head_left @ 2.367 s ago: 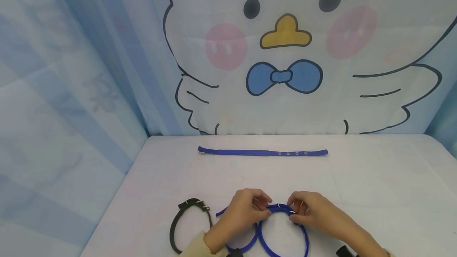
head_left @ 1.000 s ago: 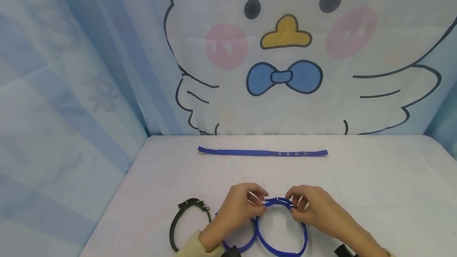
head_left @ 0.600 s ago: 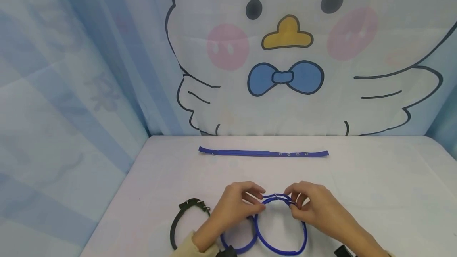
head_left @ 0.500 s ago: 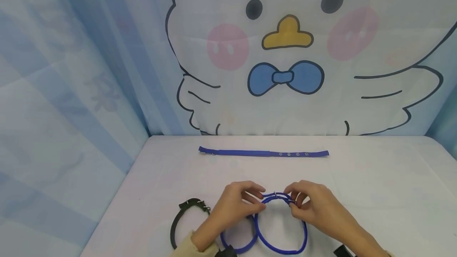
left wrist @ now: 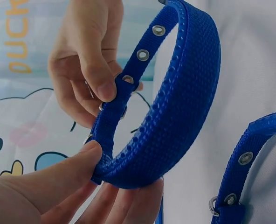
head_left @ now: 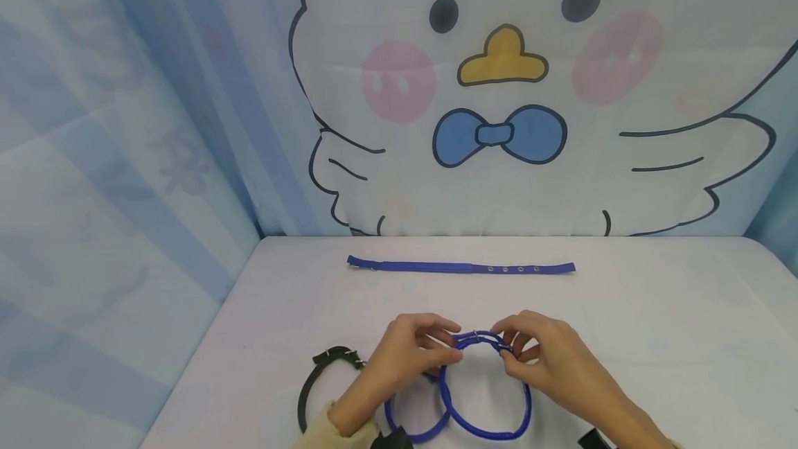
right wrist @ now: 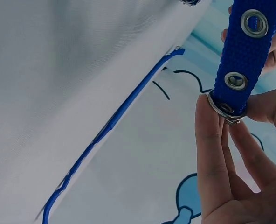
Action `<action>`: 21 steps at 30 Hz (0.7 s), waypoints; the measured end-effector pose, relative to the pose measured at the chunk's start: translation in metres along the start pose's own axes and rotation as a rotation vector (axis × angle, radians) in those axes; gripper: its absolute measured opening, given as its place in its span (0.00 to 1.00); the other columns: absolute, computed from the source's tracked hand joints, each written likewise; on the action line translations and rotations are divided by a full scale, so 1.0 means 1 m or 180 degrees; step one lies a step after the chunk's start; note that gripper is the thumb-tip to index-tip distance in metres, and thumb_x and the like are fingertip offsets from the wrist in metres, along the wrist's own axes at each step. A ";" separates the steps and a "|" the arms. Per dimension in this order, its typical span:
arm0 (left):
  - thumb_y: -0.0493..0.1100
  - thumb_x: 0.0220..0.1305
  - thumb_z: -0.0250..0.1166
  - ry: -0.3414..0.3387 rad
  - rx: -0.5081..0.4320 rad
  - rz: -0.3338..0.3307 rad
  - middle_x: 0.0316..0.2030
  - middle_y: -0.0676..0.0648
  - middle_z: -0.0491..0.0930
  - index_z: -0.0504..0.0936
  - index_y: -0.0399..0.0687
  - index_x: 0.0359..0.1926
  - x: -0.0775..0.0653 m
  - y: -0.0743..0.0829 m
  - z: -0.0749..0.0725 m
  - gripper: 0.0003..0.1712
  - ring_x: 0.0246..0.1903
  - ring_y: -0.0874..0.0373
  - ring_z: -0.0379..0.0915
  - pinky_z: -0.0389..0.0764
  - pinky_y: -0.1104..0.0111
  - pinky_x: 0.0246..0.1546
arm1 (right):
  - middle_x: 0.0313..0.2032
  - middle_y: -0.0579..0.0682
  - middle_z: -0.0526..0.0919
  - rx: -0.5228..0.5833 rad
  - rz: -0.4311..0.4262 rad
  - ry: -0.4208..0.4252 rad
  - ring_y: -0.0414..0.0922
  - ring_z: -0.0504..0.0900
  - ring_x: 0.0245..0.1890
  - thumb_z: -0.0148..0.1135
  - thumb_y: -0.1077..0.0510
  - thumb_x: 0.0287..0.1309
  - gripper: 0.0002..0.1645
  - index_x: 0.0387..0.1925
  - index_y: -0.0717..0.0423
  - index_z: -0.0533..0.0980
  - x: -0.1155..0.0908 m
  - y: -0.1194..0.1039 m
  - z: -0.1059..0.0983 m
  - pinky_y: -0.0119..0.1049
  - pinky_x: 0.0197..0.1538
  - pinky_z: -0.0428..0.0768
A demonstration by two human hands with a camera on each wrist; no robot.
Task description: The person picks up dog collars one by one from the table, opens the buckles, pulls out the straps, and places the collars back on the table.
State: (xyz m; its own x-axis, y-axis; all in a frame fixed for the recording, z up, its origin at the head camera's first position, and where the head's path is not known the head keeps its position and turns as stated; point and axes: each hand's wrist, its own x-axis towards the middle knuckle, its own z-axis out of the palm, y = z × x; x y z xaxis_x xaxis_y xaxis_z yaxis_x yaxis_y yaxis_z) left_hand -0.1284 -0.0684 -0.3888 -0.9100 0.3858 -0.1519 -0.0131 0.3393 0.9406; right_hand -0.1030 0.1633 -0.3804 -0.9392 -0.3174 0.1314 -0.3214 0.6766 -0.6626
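Observation:
A blue collar (head_left: 489, 434) of woven webbing, with metal eyelets and a buckle, is fastened into a ring and held up between both hands. My left hand (head_left: 414, 352) pinches it left of the buckle, thumb on one face and fingers behind, as the left wrist view shows. My right hand (head_left: 542, 352) pinches the strap at a metal ring (right wrist: 226, 109), beside the eyelets. A second blue collar (head_left: 424, 435), also looped, lies on the table behind my left wrist and is partly hidden.
A dark green looped collar (head_left: 302, 397) lies to the left. A blue collar (head_left: 424, 267) stretches out straight near the back of the white table (head_left: 654, 310). Behind it hangs a cartoon-printed curtain (head_left: 530, 199).
Both hands have lifted the blue collar a little up and away, and drifted slightly left with it. The green collar and the straight blue collar stay in place.

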 end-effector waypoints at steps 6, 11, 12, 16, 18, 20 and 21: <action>0.38 0.57 0.74 0.0088 0.0150 0.0153 0.38 0.50 0.86 0.86 0.44 0.49 -0.002 -0.001 -0.003 0.17 0.35 0.59 0.84 0.86 0.70 0.30 | 0.36 0.41 0.81 0.0023 0.0000 -0.0028 0.32 0.79 0.32 0.72 0.64 0.53 0.15 0.43 0.49 0.80 0.001 -0.002 0.001 0.24 0.35 0.83; 0.39 0.57 0.74 0.0182 0.0324 0.0200 0.39 0.52 0.87 0.86 0.47 0.47 -0.004 0.000 -0.003 0.16 0.37 0.61 0.84 0.85 0.70 0.33 | 0.37 0.39 0.80 -0.0017 0.0218 -0.0063 0.33 0.79 0.33 0.71 0.56 0.58 0.12 0.44 0.46 0.80 0.003 -0.007 0.001 0.24 0.37 0.82; 0.39 0.57 0.74 0.0190 0.0340 0.0204 0.39 0.52 0.87 0.87 0.47 0.47 -0.004 0.000 -0.003 0.15 0.37 0.61 0.84 0.85 0.70 0.33 | 0.37 0.39 0.80 -0.0020 0.0247 -0.0067 0.33 0.79 0.34 0.71 0.55 0.59 0.12 0.44 0.46 0.80 0.004 -0.007 0.001 0.24 0.37 0.82; 0.40 0.57 0.74 0.0221 0.0409 0.0217 0.40 0.54 0.87 0.87 0.50 0.47 -0.006 0.000 -0.003 0.15 0.37 0.63 0.83 0.85 0.71 0.34 | 0.37 0.37 0.80 -0.0041 0.0255 -0.0043 0.33 0.77 0.34 0.68 0.49 0.61 0.12 0.45 0.45 0.81 0.006 -0.009 0.001 0.23 0.35 0.80; 0.40 0.57 0.74 0.0239 0.0445 0.0232 0.40 0.54 0.87 0.87 0.52 0.47 -0.006 0.001 -0.003 0.15 0.37 0.63 0.83 0.84 0.72 0.34 | 0.37 0.37 0.80 -0.0046 0.0218 -0.0036 0.33 0.76 0.33 0.66 0.47 0.63 0.13 0.46 0.44 0.81 0.007 -0.010 0.001 0.24 0.34 0.80; 0.41 0.57 0.74 0.0260 0.0481 0.0248 0.40 0.54 0.87 0.87 0.52 0.47 -0.007 0.001 -0.003 0.15 0.37 0.63 0.83 0.85 0.71 0.35 | 0.36 0.36 0.79 -0.0038 0.0187 -0.0051 0.32 0.74 0.32 0.65 0.45 0.64 0.15 0.48 0.45 0.82 0.008 -0.010 0.001 0.25 0.33 0.79; 0.41 0.57 0.74 0.0266 0.0490 0.0254 0.40 0.54 0.87 0.87 0.53 0.47 -0.007 0.001 -0.003 0.15 0.37 0.63 0.83 0.85 0.71 0.35 | 0.36 0.36 0.79 -0.0027 0.0173 -0.0067 0.32 0.74 0.31 0.64 0.44 0.64 0.16 0.48 0.45 0.82 0.009 -0.010 0.001 0.26 0.32 0.78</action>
State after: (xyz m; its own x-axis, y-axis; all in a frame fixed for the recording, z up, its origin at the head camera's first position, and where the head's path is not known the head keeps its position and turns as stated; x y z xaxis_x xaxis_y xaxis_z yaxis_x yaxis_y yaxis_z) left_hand -0.1232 -0.0734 -0.3854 -0.9369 0.3464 -0.0470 0.1182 0.4403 0.8900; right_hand -0.1081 0.1533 -0.3732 -0.9526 -0.2937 0.0799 -0.2709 0.6988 -0.6621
